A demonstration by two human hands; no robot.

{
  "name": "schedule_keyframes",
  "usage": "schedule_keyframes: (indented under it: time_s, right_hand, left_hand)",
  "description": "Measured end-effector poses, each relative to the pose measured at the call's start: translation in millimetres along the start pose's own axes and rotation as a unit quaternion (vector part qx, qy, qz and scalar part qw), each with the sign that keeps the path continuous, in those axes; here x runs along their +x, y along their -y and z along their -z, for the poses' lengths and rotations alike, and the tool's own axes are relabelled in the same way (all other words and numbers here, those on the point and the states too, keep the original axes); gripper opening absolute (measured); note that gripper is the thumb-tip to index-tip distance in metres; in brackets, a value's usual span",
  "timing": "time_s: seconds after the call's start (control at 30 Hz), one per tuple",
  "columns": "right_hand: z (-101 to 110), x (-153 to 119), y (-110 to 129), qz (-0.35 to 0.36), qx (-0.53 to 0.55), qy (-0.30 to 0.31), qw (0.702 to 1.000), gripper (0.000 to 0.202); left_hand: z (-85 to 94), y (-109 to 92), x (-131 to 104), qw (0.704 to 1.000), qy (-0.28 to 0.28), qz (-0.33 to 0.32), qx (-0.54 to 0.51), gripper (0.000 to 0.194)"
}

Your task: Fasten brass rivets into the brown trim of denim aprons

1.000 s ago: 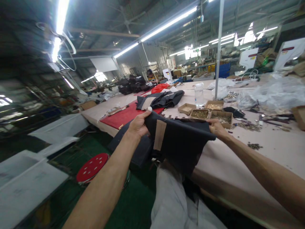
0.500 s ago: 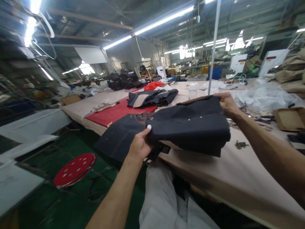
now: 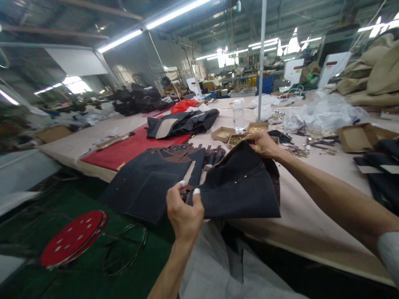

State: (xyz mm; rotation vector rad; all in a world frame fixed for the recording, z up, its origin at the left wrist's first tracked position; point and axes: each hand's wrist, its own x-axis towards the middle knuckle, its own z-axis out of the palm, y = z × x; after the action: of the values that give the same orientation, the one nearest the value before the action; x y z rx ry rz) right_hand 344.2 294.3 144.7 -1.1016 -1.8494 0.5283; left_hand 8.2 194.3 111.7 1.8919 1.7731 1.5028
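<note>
A folded dark cloth piece [image 3: 240, 199] with brass-coloured rivets hangs over the front edge of the table, between my two hands. My right hand [image 3: 264, 145] pinches its raised top edge near the small boxes. At its left corner is my left hand [image 3: 186, 211], thumb and forefinger closed on the cloth, with white coverings on the fingertips. More dark cloth pieces [image 3: 152, 178] with brown straps lie flat to the left, partly over the table edge. What my right fingertips touch behind the cloth is hidden.
Small cardboard boxes [image 3: 223, 133] of metal fittings and a clear bottle [image 3: 238, 115] stand beyond my right hand. A red sheet [image 3: 124, 151] covers part of the table [image 3: 327, 216]. A pole [image 3: 261, 62] rises behind. A red stool [image 3: 75, 237] stands at lower left.
The cloth has swung lower and its top is gathered to a peak; my right hand has moved left. My view has turned right, showing the boxes that were hidden behind the cloth.
</note>
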Motion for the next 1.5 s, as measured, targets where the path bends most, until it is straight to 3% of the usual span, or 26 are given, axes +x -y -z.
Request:
schedule_keyframes:
  time_s: [0.07,0.13,0.17,0.23,0.33,0.5,0.6,0.67,0.73,0.83,0.97,1.2,1.4,1.5]
  right_hand:
    - [-7,6,5,0.011,-0.033,-0.002,0.999,0.022]
    - [-15,13,9,0.026,-0.064,0.008,0.998,0.022]
    - [-18,16,9,0.033,-0.077,0.014,0.996,0.023]
    - [-23,22,7,0.044,-0.092,0.023,0.995,0.025]
    - [-27,22,-4,0.038,-0.081,0.042,0.995,0.023]
    - [-29,3,-36,0.011,-0.067,0.088,0.994,0.02]
    - [-35,-23,-52,0.033,-0.073,-0.008,0.997,0.026]
    - [-40,-49,-63,0.016,-0.083,-0.11,0.99,0.026]
    - [-45,-79,-74,-0.027,-0.091,-0.156,0.983,0.02]
    - [-49,-122,-95,-0.083,-0.08,-0.108,0.987,0.015]
    - [-50,-151,-114,-0.108,-0.039,-0.046,0.992,0.019]
    - [-48,-144,-127,-0.144,-0.005,-0.023,0.989,0.014]
    - [-46,-147,-137,-0.145,0.013,-0.002,0.989,0.01]
    - [-41,-147,-139,-0.154,-0.004,0.026,0.988,0.008]
  left_hand:
    - [2.2,-53,-10,0.97,0.147,-0.179,-0.076,0.042]
    - [-7.5,-101,-19,0.874,0.32,-0.339,-0.137,0.035]
    - [-17.1,-120,-21,0.827,0.378,-0.394,-0.131,0.029]
    - [-43.0,-140,-21,0.763,0.435,-0.473,-0.061,0.024]
    - [-86.5,-135,-9,0.735,0.478,-0.473,0.092,0.03]
    - [-138.8,-96,27,0.754,0.521,-0.363,0.169,0.028]
    - [-159.6,-75,38,0.76,0.537,-0.329,0.161,0.03]
    - [-171.9,-61,40,0.761,0.539,-0.332,0.143,0.047]
    - [-183.2,-47,39,0.767,0.531,-0.34,0.12,0.068]
    - [-197.7,-28,38,0.78,0.522,-0.329,0.104,0.079]
    - [-212.5,-15,35,0.799,0.512,-0.306,0.084,0.051]
    - [-236.7,2,24,0.845,0.47,-0.253,0.035,0.024]
    - [-236.7,6,21,0.838,0.473,-0.27,-0.035,0.015]
    - [-236.1,5,22,0.84,0.482,-0.244,-0.047,0.015]
